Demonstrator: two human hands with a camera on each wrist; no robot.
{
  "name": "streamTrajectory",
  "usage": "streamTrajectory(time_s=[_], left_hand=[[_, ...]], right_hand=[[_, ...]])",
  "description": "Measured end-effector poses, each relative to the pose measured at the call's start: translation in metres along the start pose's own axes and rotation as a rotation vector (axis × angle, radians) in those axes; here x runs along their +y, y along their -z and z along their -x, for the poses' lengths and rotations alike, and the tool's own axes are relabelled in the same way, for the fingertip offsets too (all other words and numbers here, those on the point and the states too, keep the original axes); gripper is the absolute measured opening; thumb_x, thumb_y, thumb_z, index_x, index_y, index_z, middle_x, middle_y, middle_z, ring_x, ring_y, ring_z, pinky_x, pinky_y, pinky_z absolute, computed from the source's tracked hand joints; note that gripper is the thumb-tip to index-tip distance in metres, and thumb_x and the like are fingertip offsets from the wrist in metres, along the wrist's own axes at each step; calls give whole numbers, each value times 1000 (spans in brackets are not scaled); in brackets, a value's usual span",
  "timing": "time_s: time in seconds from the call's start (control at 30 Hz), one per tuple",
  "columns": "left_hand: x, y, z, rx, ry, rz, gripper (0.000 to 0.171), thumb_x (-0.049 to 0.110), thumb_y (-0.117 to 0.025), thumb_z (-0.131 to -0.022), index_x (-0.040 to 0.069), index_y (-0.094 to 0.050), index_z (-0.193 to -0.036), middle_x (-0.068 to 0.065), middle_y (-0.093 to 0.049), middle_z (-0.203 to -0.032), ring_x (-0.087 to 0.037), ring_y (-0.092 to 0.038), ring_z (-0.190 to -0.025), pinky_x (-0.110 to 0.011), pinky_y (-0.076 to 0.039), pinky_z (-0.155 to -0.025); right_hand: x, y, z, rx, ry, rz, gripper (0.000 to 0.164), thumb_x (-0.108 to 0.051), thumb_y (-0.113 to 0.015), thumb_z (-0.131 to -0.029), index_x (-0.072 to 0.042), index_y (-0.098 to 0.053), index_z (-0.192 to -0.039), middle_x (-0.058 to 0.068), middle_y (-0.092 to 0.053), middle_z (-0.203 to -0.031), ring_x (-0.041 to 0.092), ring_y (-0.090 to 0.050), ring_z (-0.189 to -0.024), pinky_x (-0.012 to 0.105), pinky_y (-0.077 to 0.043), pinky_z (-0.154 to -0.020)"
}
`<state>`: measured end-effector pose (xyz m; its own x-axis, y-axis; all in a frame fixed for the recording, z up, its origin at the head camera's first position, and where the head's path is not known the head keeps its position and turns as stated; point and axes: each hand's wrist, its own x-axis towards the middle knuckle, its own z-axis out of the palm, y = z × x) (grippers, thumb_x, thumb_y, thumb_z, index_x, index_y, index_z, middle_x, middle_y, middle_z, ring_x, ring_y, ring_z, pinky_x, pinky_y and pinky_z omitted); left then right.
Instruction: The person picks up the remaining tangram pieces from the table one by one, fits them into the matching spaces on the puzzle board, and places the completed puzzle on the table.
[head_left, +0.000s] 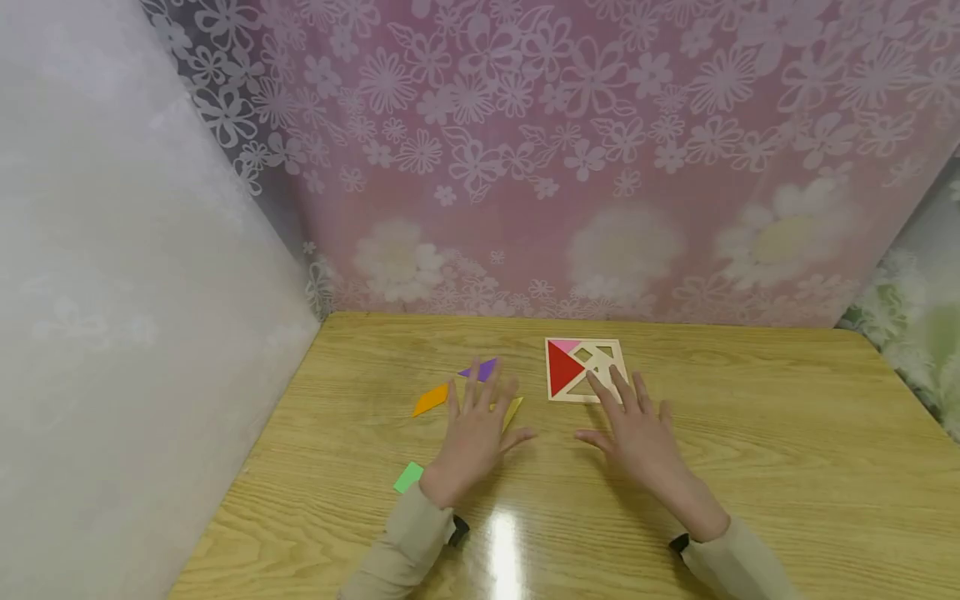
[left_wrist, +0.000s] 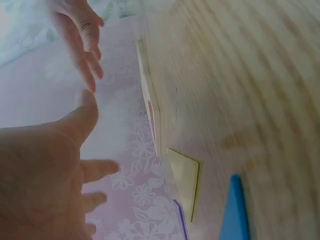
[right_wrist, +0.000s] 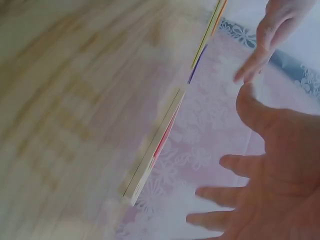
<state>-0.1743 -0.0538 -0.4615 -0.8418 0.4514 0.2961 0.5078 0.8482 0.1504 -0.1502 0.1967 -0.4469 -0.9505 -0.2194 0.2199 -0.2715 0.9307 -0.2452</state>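
My left hand (head_left: 472, 442), fingers spread and straight, hovers above the table over some loose flat puzzle pieces. Just beyond its fingertips lies a purple piece (head_left: 483, 370), an orange parallelogram (head_left: 430, 401) is to its left, and a yellow piece (head_left: 513, 412) shows partly beside the thumb. A green piece (head_left: 408, 477) lies by the wrist. In the left wrist view a blue piece (left_wrist: 236, 215) also appears. My right hand (head_left: 643, 437), likewise spread and holding nothing, has its fingertips overlapping the wooden puzzle board (head_left: 564, 399). Set in that board are a red triangle (head_left: 562, 368) and a pink triangle (head_left: 564, 344).
The board has several bare cut-out recesses on its right and lower parts. Beneath everything is a wood-grain table (head_left: 787, 417). A pink floral curtain (head_left: 525, 208) hangs along the back edge, with a pale surface (head_left: 150, 292) at the left side.
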Motion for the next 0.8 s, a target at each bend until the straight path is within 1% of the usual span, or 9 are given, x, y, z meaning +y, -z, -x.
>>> streamTrajectory(time_s=[0.1, 0.17, 0.27, 0.33, 0.37, 0.43, 0.5, 0.63, 0.8], left_hand=[[-2, 3, -3, -28, -46, 109, 53, 42, -64, -99, 12, -58, -142, -15, -39, -159, -44, -26, -150, -77, -18, -111], [-3, 5, -6, -43, -78, 180, 40, 34, -63, -101, 10, -65, -134, -12, -54, -148, -38, -42, -142, -71, -28, -111], [-4, 7, -11, -74, -87, 287, 30, 26, -61, -103, 9, -69, -127, -7, -67, -131, -27, -62, -124, -50, -47, -107], [-5, 9, -17, -69, -85, 339, 26, 22, -61, -103, 9, -71, -123, -4, -72, -121, -19, -70, -103, -33, -56, -91], [-5, 9, -21, -58, -81, 358, 24, 22, -61, -104, 9, -72, -121, -3, -74, -116, -17, -71, -96, -26, -56, -83], [-4, 12, -29, -28, -69, 391, 22, 19, -61, -103, 9, -73, -118, -3, -75, -109, -14, -70, -82, -20, -54, -67], [-5, 14, -39, 14, -64, 403, 21, 18, -61, -103, 8, -74, -117, -3, -76, -104, -13, -69, -77, -18, -52, -62], [-4, 19, -59, 49, -26, 394, 21, 18, -61, -103, 8, -75, -115, -3, -76, -103, -14, -70, -86, -20, -55, -70], [-1, 17, -79, 14, 41, 378, 24, 20, -60, -104, 7, -73, -119, -4, -75, -107, -16, -71, -93, -23, -56, -75]], right_hand=[[7, 4, -5, 57, 55, -49, 64, -33, -78, -89, -7, -56, -143, 28, -52, -143, 54, -46, -131, 73, -42, -96], [13, 10, -7, 76, 59, -101, 48, -24, -79, -88, -4, -66, -129, 26, -64, -128, 50, -60, -116, 63, -51, -89], [23, 18, -12, 82, 26, -162, 27, -17, -77, -90, -4, -73, -113, 17, -73, -105, 39, -69, -93, 48, -57, -72], [31, 24, -16, 101, -1, -180, 16, -16, -76, -91, -7, -75, -104, 10, -74, -93, 32, -70, -81, 41, -54, -60], [35, 26, -19, 112, -9, -189, 13, -15, -75, -92, -7, -75, -102, 8, -74, -89, 29, -70, -78, 39, -53, -59], [43, 29, -24, 130, -9, -216, 9, -12, -74, -93, -7, -74, -101, 7, -73, -88, 27, -69, -75, 39, -53, -59], [52, 31, -29, 140, 0, -233, 10, -10, -73, -94, -6, -74, -102, 9, -73, -90, 27, -69, -74, 41, -55, -60], [66, 29, -37, 109, 9, -245, 18, -8, -71, -95, -3, -73, -112, 17, -73, -101, 34, -71, -81, 47, -58, -66], [78, 24, -48, -5, -30, -206, 33, -15, -69, -97, -1, -67, -127, 26, -67, -122, 45, -66, -102, 55, -55, -75]])
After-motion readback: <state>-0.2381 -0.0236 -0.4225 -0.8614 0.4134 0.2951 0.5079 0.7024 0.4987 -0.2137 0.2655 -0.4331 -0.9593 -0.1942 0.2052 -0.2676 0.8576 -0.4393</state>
